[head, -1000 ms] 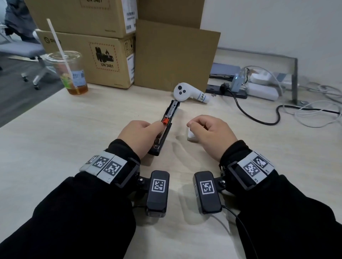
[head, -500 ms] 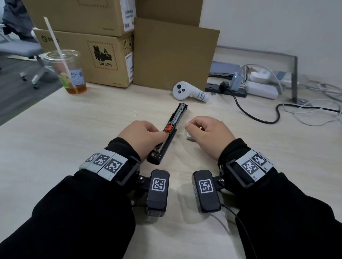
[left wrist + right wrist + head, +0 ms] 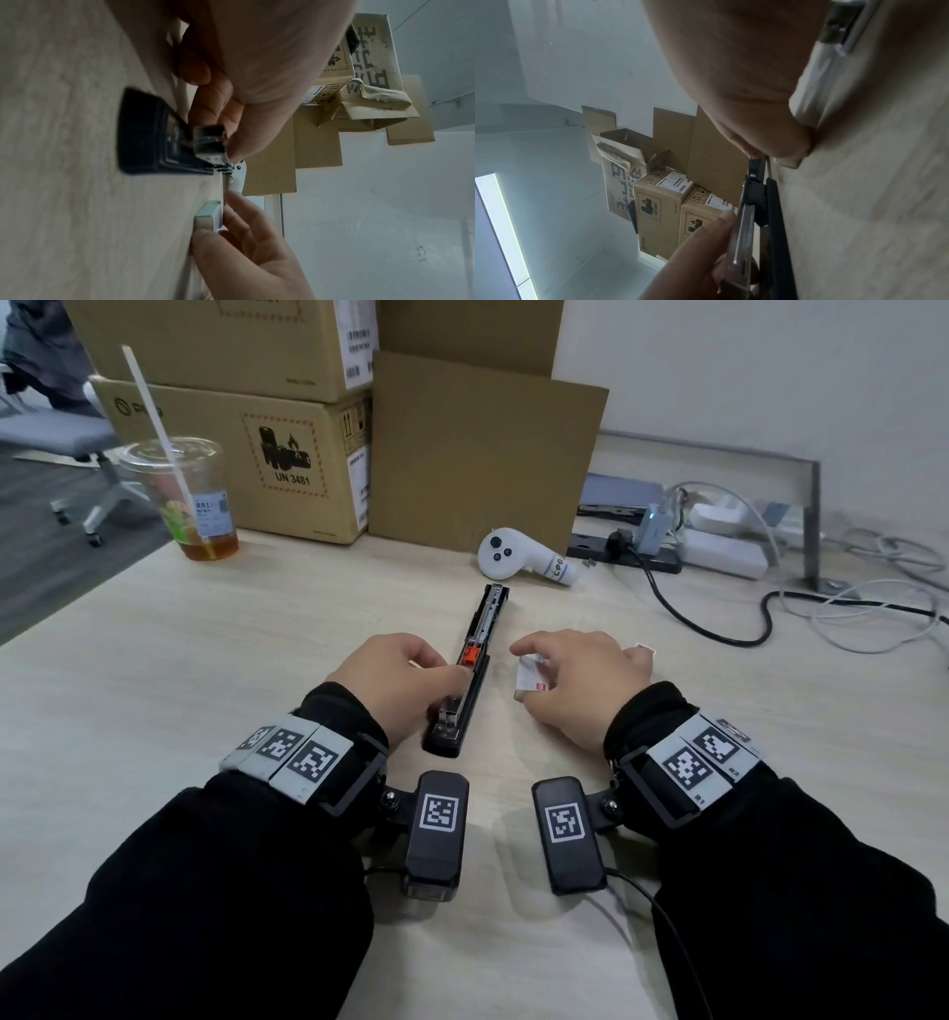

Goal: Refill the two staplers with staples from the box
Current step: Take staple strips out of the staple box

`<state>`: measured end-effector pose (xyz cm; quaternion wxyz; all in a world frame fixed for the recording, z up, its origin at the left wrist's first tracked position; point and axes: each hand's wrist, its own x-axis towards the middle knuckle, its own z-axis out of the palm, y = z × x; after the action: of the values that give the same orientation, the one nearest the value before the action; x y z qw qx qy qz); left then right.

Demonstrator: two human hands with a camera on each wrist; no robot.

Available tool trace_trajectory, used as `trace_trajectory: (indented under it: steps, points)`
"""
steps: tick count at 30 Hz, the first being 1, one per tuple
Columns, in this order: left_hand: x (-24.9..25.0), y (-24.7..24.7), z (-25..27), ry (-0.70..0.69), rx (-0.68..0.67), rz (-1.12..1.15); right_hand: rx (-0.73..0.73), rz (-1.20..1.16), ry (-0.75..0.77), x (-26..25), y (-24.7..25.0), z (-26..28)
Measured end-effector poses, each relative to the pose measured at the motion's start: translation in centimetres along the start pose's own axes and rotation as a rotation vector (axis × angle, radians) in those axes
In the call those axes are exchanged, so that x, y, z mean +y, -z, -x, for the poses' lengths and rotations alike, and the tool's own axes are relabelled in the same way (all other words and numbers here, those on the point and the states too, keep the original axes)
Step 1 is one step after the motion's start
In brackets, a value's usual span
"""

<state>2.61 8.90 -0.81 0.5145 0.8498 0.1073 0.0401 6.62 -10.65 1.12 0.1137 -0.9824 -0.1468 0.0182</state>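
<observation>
The left hand (image 3: 398, 683) is clenched on the metal staple channel of the opened stapler (image 3: 464, 683), thumb and fingertips pinching it near the orange pusher. The stapler lies flat on the table (image 3: 231, 660), its black base just right of that hand and its hinged top folded away beyond the fingers. Further right, well within reach, the right hand (image 3: 575, 685) grasps the staple box (image 3: 531, 683), thumb at the near end and fingers curled over the top; the box sits on the table under the hand.

Judgement: the step is drawing staples from the box. The left hand should hold the channel steady and level, and the strip should be lifted whole, not bent, since glued staples probably snap apart.

Materials: the stapler's base is matt black plastic, long and narrow; the channel is bright folded steel, U-shaped in the left wrist view. The box is small, pale, glossy card, rectangular. The table is light wood-grain laminate, smooth. The second stapler cannot be identified.
</observation>
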Motion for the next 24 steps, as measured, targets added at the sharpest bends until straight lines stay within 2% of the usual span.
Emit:
trace_trajectory:
  steps: [3, 6, 11, 17, 21, 24]
  points:
    - [0.1, -0.3, 0.1, -0.038, 0.037, 0.087, 0.108, -0.100, 0.026, 0.0, 0.1, 0.8]
    - [1.0, -0.4, 0.6, -0.126, 0.065, 0.162, 0.231, -0.403, 0.122, 0.4, 0.0, 2.2]
    - [2.4, -0.1, 1.8, -0.278, 0.055, 0.242, 0.235, -0.766, 0.220, 0.6, -0.2, 5.0]
    - [2.8, -0.6, 2.8, -0.206, -0.214, 0.372, 0.265, -0.875, 0.335, -0.6, -0.9, 5.4]
    - [2.9, -0.4, 2.7, -0.175, -0.216, 0.476, 0.330, -0.911, 0.329, -0.7, -1.3, 5.1]
    - [3.0, -0.3, 2.5, -0.127, -0.165, 0.560, 0.280, -1.031, 0.230, -0.5, -1.7, 4.7]
